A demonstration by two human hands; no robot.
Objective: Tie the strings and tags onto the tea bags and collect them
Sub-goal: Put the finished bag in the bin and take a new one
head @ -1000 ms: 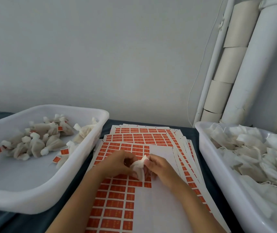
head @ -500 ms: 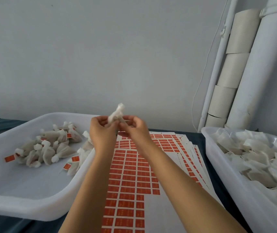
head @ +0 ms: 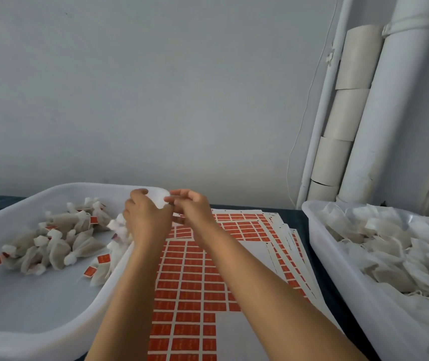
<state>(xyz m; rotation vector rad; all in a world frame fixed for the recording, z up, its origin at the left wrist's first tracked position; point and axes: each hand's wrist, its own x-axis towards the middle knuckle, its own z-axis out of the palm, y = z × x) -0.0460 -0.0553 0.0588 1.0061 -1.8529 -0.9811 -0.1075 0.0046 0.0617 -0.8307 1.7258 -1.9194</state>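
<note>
Left hand (head: 145,217) and right hand (head: 195,207) raised together, fingers curled; what they hold hidden.

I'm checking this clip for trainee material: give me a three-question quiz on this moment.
1. True or false: the left tray holds tea bags with orange tags.
2. What lies on the table between the two trays?
a) scissors
b) sheets of orange tags
c) a spool of string
3. Where are the hands: over the sheets' near end or up by the left tray's far right corner?

Key
1. True: tagged tea bags are piled there.
2. b, the sheets of orange tags.
3. By that corner: left hand and right hand meet there; what they pinch is not clear.
</note>
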